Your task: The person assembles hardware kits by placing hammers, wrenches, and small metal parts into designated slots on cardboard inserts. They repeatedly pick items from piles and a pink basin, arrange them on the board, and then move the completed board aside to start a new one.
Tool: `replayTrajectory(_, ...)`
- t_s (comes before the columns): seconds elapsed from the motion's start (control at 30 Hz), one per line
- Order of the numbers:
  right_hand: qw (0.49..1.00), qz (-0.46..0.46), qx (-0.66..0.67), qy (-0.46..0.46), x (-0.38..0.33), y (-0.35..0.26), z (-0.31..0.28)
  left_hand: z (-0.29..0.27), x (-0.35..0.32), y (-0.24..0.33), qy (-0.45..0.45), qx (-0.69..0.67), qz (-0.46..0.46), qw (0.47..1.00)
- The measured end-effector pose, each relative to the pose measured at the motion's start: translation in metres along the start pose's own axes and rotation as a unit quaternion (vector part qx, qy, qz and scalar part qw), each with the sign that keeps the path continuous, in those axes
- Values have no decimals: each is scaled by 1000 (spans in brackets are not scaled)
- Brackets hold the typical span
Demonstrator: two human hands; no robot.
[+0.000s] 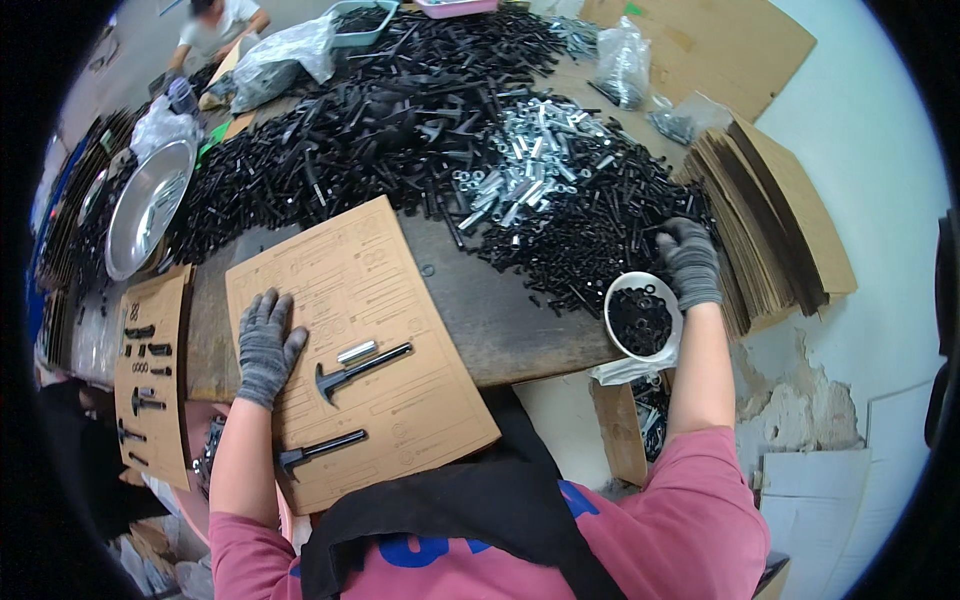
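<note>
Pink sleeves and a black apron fill the lower edge of the head view, and both forearms run up from them. Just above, a tan printed cardboard sheet (355,345) lies on the wooden surface (500,320), and it is pinned flat by the left hand (266,345), gloved in grey knit and spread open with nothing grasped. Three parts are laid on the sheet's printed outlines, to the right of that hand: a short silver metal sleeve (357,351), a black hammer-shaped tool (358,370) below it, and a second black tool (320,451) nearer the sheet's lower edge. The outlines appear to serve as placement guides.

Well to the right of the sheet, the right hand (690,262), also gloved, is curled down into a heap of small black screws (590,230); whether anything is pinched cannot be told. A white round bowl of black washers (640,318) is kept just beside that wrist, apparently for easy reach. A finished sheet (152,375) lies left of the first.
</note>
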State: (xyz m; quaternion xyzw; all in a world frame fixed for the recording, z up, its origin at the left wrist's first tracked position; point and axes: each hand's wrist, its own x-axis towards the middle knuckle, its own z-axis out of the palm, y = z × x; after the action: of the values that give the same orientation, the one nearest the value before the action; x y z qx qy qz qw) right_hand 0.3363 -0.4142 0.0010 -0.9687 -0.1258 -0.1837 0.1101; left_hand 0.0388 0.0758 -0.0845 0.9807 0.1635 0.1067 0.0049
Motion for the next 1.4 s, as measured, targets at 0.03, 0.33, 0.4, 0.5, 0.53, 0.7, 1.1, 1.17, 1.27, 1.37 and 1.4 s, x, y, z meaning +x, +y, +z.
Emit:
replayTrajectory(0.03,998,39,-20,54,-3,37,5,0,1,1,-3,-3,0,1000)
replayTrajectory(0.33,942,310,18,-128,-42,146,31,3,0,-3,-27,10,-17,999)
replayTrajectory(0.4,939,310,46,-141,-38,156,46,3,1,-2,-28,9,-16,999)
replayTrajectory(0.5,931,337,36,-136,-24,161,55,3,2,-1,-25,13,-17,999)
replayTrajectory(0.53,932,336,27,-135,-20,159,56,3,1,-1,-24,15,-19,999)
replayTrajectory(0.7,915,347,-16,-203,0,163,58,7,1,-4,-17,18,-16,1000)
replayTrajectory(1.1,904,351,-12,-245,3,174,63,7,0,-6,-15,23,-6,1000)
replayTrajectory(1.17,903,349,-22,-250,5,174,66,6,1,-4,-23,18,-15,999)
replayTrajectory(1.27,906,346,-49,-237,2,190,84,4,2,-2,-15,-2,-11,1000)
replayTrajectory(1.37,899,345,-20,-268,1,180,71,2,-2,-1,-26,9,-29,999)
replayTrajectory(1.4,916,324,-48,-233,-6,198,81,2,1,1,-25,2,-22,999)
